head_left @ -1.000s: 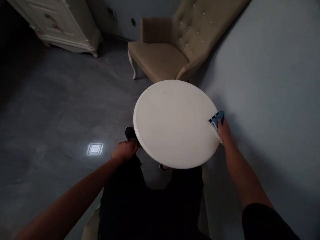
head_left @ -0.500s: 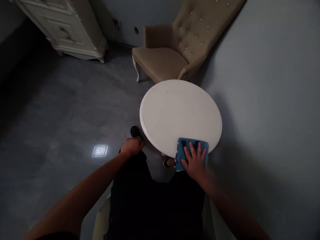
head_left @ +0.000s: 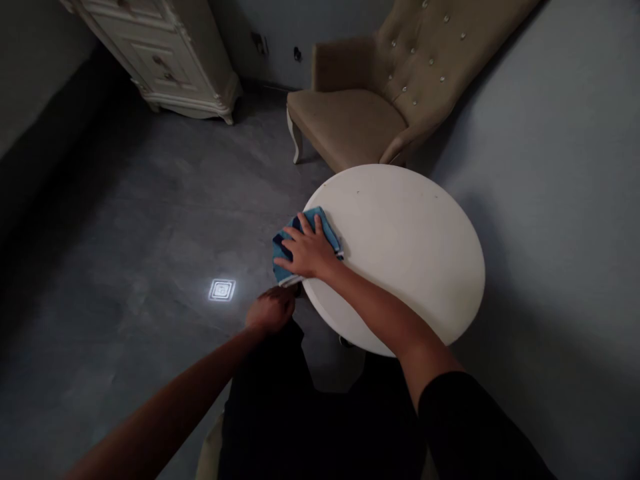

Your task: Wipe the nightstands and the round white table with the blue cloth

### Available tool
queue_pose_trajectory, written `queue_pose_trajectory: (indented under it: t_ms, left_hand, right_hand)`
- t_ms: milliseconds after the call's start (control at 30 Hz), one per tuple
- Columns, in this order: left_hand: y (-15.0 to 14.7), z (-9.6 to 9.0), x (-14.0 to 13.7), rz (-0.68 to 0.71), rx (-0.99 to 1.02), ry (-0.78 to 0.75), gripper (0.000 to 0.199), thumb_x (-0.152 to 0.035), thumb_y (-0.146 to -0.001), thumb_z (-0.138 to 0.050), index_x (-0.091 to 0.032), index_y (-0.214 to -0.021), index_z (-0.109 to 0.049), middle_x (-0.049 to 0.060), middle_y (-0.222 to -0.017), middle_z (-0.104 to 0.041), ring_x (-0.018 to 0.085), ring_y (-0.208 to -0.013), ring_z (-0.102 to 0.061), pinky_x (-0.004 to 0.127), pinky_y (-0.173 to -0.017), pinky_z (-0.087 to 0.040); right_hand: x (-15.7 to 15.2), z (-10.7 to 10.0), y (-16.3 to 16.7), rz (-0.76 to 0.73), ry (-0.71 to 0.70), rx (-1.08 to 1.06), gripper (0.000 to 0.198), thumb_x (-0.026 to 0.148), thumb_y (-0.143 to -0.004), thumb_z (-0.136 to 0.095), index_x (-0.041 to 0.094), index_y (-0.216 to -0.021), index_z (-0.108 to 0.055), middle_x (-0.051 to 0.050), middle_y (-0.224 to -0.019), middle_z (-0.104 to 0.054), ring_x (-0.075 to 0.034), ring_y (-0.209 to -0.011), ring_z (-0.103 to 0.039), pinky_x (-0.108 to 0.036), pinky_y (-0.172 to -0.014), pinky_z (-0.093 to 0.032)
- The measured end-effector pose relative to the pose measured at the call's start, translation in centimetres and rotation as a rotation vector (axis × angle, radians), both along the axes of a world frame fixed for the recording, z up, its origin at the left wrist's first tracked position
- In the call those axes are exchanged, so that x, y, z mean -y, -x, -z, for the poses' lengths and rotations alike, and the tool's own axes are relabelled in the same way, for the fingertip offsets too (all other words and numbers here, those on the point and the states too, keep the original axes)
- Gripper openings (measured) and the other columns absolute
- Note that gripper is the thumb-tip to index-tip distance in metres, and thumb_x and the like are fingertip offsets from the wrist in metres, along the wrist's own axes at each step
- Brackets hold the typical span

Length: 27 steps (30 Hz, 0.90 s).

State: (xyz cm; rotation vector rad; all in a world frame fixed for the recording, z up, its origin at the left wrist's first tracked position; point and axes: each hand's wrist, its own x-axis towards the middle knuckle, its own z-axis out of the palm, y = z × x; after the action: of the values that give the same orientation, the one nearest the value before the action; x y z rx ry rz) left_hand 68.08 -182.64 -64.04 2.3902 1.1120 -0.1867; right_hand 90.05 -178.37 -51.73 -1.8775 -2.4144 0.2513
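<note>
A folded blue cloth with dark patches lies over the left rim of the round white table, part of it hanging past the edge. Spread flat on top of this cloth is my right hand, fingers apart and palm down. My right forearm crosses above the tabletop. My left hand rests on my left knee with its fingers curled in, just below the cloth; I see nothing in it.
Behind the table stands a beige tufted armchair. A white carved cabinet is at the back left. The grey wall runs close along the right. A lit square pattern shows on the grey floor.
My right hand has carried the cloth from the table's near right edge to its left rim. My left hand stays on the knee. The view has shifted slightly left.
</note>
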Motion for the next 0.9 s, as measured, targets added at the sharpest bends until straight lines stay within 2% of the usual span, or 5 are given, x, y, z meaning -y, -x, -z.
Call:
queue_pose_trajectory:
  t_ms: [100, 233, 433, 667, 900]
  left_hand:
    - [0.2, 0.5, -0.6, -0.011, 0.105, 0.009, 0.036, -0.034, -0.115, -0.050, -0.026, -0.120, -0.085, 0.014, -0.132, -0.087, 0.034, -0.128, -0.081, 0.048, -0.116, -0.063]
    - [0.4, 1.1, -1.4, -0.028, 0.175, 0.009, 0.034, -0.037, -0.114, -0.054, -0.029, -0.128, -0.084, 0.012, -0.140, -0.086, 0.034, -0.135, -0.079, 0.050, -0.120, -0.063]
    - [0.6, 1.7, -2.4, -0.014, 0.230, 0.037, 0.034, -0.034, -0.113, -0.055, -0.026, -0.126, -0.085, 0.014, -0.133, -0.087, 0.035, -0.131, -0.080, 0.056, -0.121, -0.063]
    - [0.1, 1.4, -2.4, -0.014, 0.218, 0.025, 0.036, -0.034, -0.113, -0.052, -0.027, -0.130, -0.082, 0.014, -0.146, -0.083, 0.036, -0.143, -0.074, 0.055, -0.126, -0.059]
    - [-1.9, 0.2, -1.8, 0.034, 0.033, 0.020, 0.041, -0.037, -0.114, -0.044, -0.023, -0.120, -0.083, 0.017, -0.131, -0.086, 0.034, -0.118, -0.081, 0.047, -0.104, -0.063]
  right_hand:
    - [-7.6, 0.4, -2.0, 0.080, -0.052, -0.021, 0.074, 0.075, -0.122, -0.046, 0.015, -0.139, -0.085, -0.007, -0.166, -0.074, -0.044, -0.176, -0.035, -0.073, -0.147, -0.010]
    - [-15.3, 0.6, -8.4, 0.302, -0.083, -0.022, 0.063, 0.066, -0.123, -0.051, 0.017, -0.138, -0.087, -0.013, -0.166, -0.073, -0.046, -0.173, -0.038, -0.080, -0.145, -0.006]
    - [-19.8, 0.1, -24.1, 0.630, -0.057, 0.014, 0.073, 0.051, -0.127, -0.024, 0.007, -0.156, -0.075, -0.026, -0.177, -0.057, -0.049, -0.175, -0.032, -0.087, -0.135, -0.008]
    - [-9.7, -1.0, -39.8, 1.070, -0.034, 0.073, 0.062, 0.053, -0.123, -0.038, 0.018, -0.164, -0.070, -0.029, -0.168, -0.063, -0.049, -0.153, -0.060, -0.088, -0.128, -0.034]
    - [9.2, -2.0, -42.9, 1.218, 0.030, 0.086, 0.080, 0.066, -0.121, -0.027, 0.014, -0.174, -0.057, -0.034, -0.156, -0.069, -0.046, -0.143, -0.071, -0.067, -0.120, -0.055]
